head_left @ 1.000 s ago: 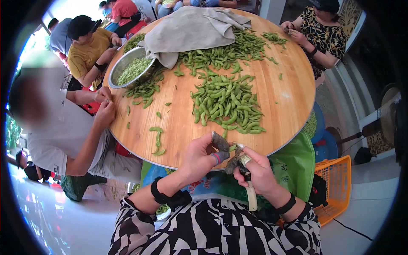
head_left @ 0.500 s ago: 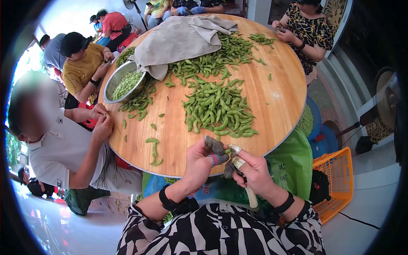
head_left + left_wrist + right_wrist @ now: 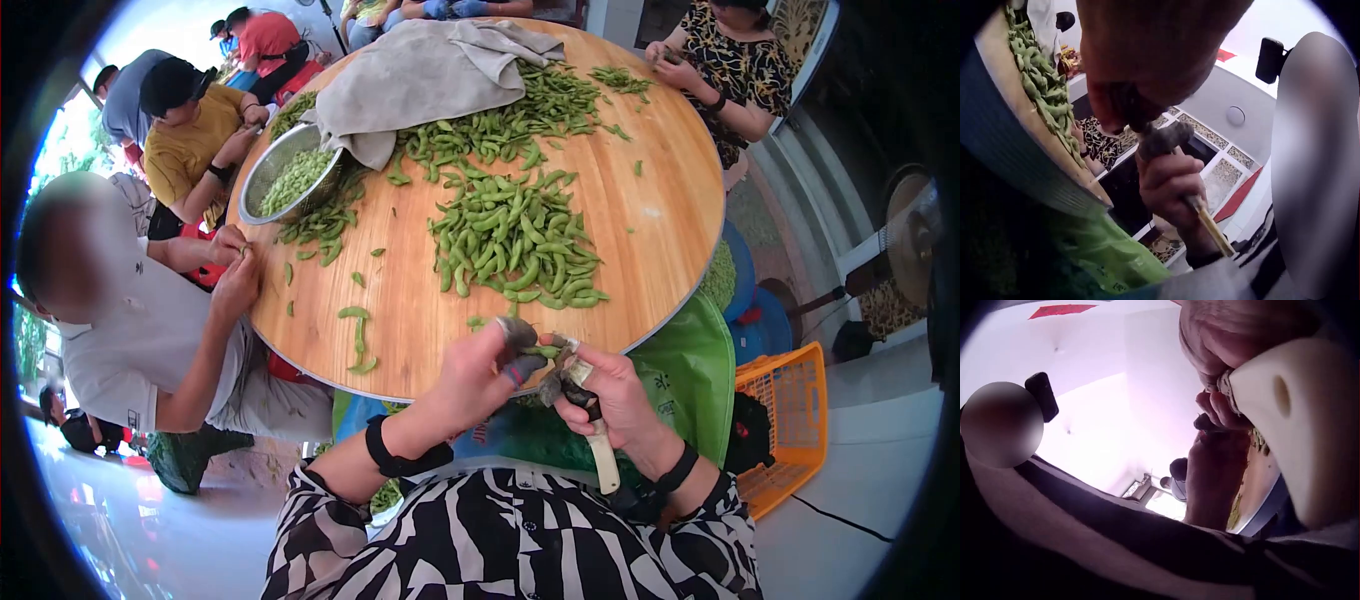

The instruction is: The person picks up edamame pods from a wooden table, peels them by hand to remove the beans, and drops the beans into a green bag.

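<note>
At the near edge of the round table, my left hand pinches a green pod between thumb and a finger, both in dark grey coverings. Close against it on the right, my right hand has its fingers curled round a pale-handled tool, whose handle points down. The tool's working end is hidden by the fingers. In the left wrist view the right hand grips the same handle. A large pale handle end fills the right side of the right wrist view.
Ahead on the wooden table lies a heap of green pods. A metal colander of shelled beans and a grey cloth are farther back. People sit around the table. An orange crate stands at the right.
The view has shifted with the head. Both hands stay together at the table's edge, with slight finger movement; the pod between them now shows farther out from the left fingers.
</note>
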The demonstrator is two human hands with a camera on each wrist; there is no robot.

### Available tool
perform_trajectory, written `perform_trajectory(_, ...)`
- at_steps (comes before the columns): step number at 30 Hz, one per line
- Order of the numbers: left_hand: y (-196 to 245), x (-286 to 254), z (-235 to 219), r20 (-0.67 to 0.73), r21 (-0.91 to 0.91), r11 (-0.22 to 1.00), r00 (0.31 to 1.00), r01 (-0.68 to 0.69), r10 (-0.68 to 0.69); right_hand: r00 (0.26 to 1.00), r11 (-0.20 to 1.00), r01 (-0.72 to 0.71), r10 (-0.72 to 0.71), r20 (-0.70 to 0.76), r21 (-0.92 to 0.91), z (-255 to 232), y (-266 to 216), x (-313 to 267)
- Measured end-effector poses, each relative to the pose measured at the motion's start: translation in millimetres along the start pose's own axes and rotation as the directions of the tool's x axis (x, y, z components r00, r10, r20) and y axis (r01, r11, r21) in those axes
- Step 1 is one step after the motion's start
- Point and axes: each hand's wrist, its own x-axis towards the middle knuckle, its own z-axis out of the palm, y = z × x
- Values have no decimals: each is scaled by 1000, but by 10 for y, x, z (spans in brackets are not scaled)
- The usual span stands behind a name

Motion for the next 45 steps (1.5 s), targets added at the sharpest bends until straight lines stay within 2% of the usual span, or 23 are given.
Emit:
perform_trajectory(1, -11, -22, -12, 92, 408, 839, 931, -360, 354, 1000, 999, 16, -16, -5, 36, 16, 6, 1)
perform_trajectory(2, -13, -34, -25, 88, 412, 840, 933, -354, 350, 1000, 999, 9, -9, -1, 37, 29, 19, 6)
perform_trajectory(4, -10, -20, -49, 170, 583, 630, 835, -513, 524, 1000, 998, 21, -20, -22, 52, 50, 30, 23)
perform_trajectory(7, 4, -26, -89, 230, 627, 553, 809, -548, 541, 998, 991, -20, 28, -61, 130, 84, 60, 40)
perform_trajectory(11, -39, -14, -114, 220, 606, 567, 803, -558, 554, 998, 995, -27, 32, -52, 98, 54, 106, 59)
perform_trajectory(14, -27, 0, -158, 249, 558, 626, 830, -544, 500, 994, 1000, 11, -9, -112, 23, 90, 109, 70)
perform_trajectory(16, 33, 27, -163, 171, 414, 775, 877, -477, 448, 995, 994, 50, -59, -85, -101, 114, 89, 56)
perform_trajectory(17, 56, 28, -173, 174, 415, 773, 876, -479, 449, 995, 994, 54, -62, -84, -100, 138, 74, 48)
perform_trajectory(19, 97, 19, -195, 147, 331, 891, 950, -311, 277, 993, 979, 58, -77, -91, -193, 197, 29, 39)
perform_trajectory(20, 113, 14, -187, 147, 334, 888, 948, -315, 281, 993, 979, 62, -80, -86, -196, 215, 11, 38)
perform_trajectory(22, 141, -10, -157, 67, 168, 979, 992, -116, 106, 987, 964, 67, -101, -121, -258, 254, -5, 45)
perform_trajectory(23, 146, -23, -153, 61, 177, 976, 991, -126, 117, 988, 962, 76, -107, -107, -264, 262, -13, 44)
perform_trajectory(25, 143, -21, -153, 44, 109, 994, 999, -21, 16, 986, 947, 33, -83, -144, -318, 248, -54, 32)
perform_trajectory(28, 123, -24, -121, 37, 149, 986, 997, -78, 73, 982, 870, 42, -126, -140, -492, 245, -69, 13)
perform_trajectory(32, 71, -68, -53, 126, -45, 990, 983, 137, -131, 950, 804, 78, -240, -201, -589, 209, -40, 60)
perform_trajectory(33, 88, -64, -70, 119, -40, 992, 986, 121, -115, 944, 758, 92, -273, -186, -646, 170, -57, 59)
perform_trajectory(35, 130, -77, -99, 276, -42, 949, 916, 313, -290, 956, 794, 105, -246, -158, -599, 146, -84, 53)
perform_trajectory(36, 105, -98, -84, 266, -40, 953, 923, 301, -280, 967, 834, 104, -212, -141, -542, 133, -101, 56)
perform_trajectory(38, 16, -155, -57, 252, -52, 991, 962, 120, -104, 973, 860, 62, -165, -160, -506, 87, -108, 46)
perform_trajectory(40, 113, -141, -83, 278, -28, 988, 950, 154, -140, 954, 626, 97, -281, -107, -774, 73, -76, 23)
perform_trajectory(42, 274, -130, -103, 339, 23, 935, 877, 353, -340, 951, 607, 85, -286, -117, -790, 84, -71, 10)
perform_trajectory(44, 277, -139, -84, 371, 106, 956, 882, 272, -292, 878, 361, 208, -478, 11, -909, 31, -39, -4)
perform_trajectory(45, 274, -157, -73, 406, 187, 964, 879, 188, -250, 883, 360, 210, -468, 18, -909, 29, -31, -21)
